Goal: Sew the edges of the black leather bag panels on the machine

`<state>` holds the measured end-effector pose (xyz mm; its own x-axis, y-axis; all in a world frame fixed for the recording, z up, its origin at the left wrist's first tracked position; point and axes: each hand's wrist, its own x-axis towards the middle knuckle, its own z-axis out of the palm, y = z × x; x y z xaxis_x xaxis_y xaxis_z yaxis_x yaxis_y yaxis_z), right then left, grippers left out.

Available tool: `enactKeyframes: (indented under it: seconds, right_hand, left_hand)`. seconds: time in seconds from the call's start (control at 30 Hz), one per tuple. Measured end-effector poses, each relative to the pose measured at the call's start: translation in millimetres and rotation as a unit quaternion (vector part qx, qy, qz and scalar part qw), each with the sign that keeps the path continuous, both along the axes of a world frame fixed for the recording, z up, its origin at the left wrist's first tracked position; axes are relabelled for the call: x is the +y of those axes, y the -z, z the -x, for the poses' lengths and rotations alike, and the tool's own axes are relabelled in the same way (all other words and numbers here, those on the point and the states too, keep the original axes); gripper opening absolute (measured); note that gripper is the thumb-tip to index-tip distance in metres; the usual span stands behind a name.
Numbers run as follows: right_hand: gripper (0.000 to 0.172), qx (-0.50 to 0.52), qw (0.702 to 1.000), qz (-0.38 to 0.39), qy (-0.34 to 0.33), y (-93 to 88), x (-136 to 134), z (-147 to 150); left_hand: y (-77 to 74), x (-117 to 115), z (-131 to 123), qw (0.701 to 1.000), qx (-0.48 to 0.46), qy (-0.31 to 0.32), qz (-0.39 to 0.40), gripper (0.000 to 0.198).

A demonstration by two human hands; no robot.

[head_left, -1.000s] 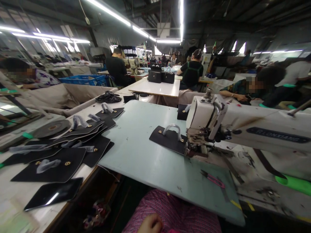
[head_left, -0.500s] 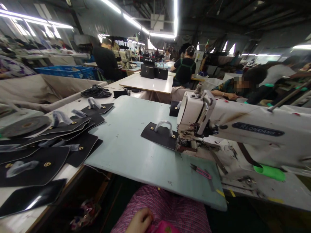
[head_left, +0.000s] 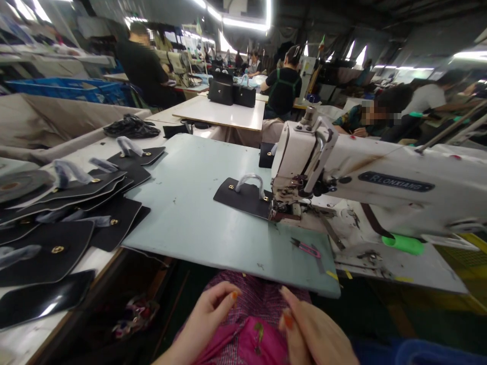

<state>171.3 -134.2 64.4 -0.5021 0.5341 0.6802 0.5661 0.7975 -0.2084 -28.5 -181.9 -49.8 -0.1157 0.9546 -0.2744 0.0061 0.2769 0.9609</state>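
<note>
My left hand (head_left: 209, 317) hovers over my lap. Its fingers are loosely bent, the thumb a little apart from them, and nothing shows in it. My right hand (head_left: 317, 327) is beside it with fingers reaching forward, also without anything visible in it. Both are in front of the pale green table board (head_left: 190, 203), touching nothing on it. On that board lies a black bag flap (head_left: 243, 200) with a plastic-wrapped handle (head_left: 249, 178) and gold fittings; its right end is at the sewing machine's (head_left: 365, 177) needle area. Pink-handled thread snips (head_left: 306, 247) lie near the front edge.
Several black flaps with wrapped handles (head_left: 72, 253) are piled at the left. A dark phone-like slab (head_left: 45, 299) lies in front of them. A black plastic bag (head_left: 131, 126) sits farther back. Co-workers (head_left: 283, 86) sit beyond, near finished black handbags (head_left: 232, 91).
My right hand has come into view from below, and my left hand has risen a little. The view has shifted slightly; the flap still lies at the machine.
</note>
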Motion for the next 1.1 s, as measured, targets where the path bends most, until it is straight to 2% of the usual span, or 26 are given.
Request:
enactKeyframes:
  seconds: [0.07, 0.13, 0.27, 0.37, 0.63, 0.87, 1.1]
  right_hand:
    - [0.033, 0.009, 1.000, 0.024, -0.011, 14.6, 3.2, 11.7]
    - [0.034, 0.003, 0.999, 0.024, -0.025, 26.4, 5.2, 21.6]
    - [0.030, -0.043, 0.998, -0.024, -0.035, 35.7, 5.5, 28.9]
    - [0.029, -0.067, 0.996, -0.042, -0.031, 34.9, 4.0, 28.0]
    - [0.033, -0.103, 0.992, -0.059, -0.031, 23.4, 2.6, 30.8]
    - [0.037, -0.126, 0.990, -0.058, -0.036, 24.9, 1.9, 32.7]
    - [0.033, -0.110, 0.993, -0.034, -0.013, 25.8, 4.6, 29.8]
  left_hand:
    - [-29.3, 4.0, 4.6, 0.999, -0.015, -0.013, -0.029, 0.028]
    - [-50.0, 6.5, 7.3, 0.998, -0.028, -0.025, -0.049, 0.026]
    - [-69.6, 8.1, 6.6, 0.996, -0.037, -0.031, -0.078, 0.023]
    - [-72.9, 7.5, 4.3, 0.995, -0.039, -0.028, -0.087, 0.023]
    - [-70.6, 6.8, 4.2, 0.995, -0.031, -0.026, -0.093, 0.022]
    - [-72.4, 7.9, 6.8, 0.997, -0.042, -0.041, -0.055, 0.031]
    - [-70.5, 4.7, 23.4, 0.996, 0.007, -0.086, -0.034, 0.032]
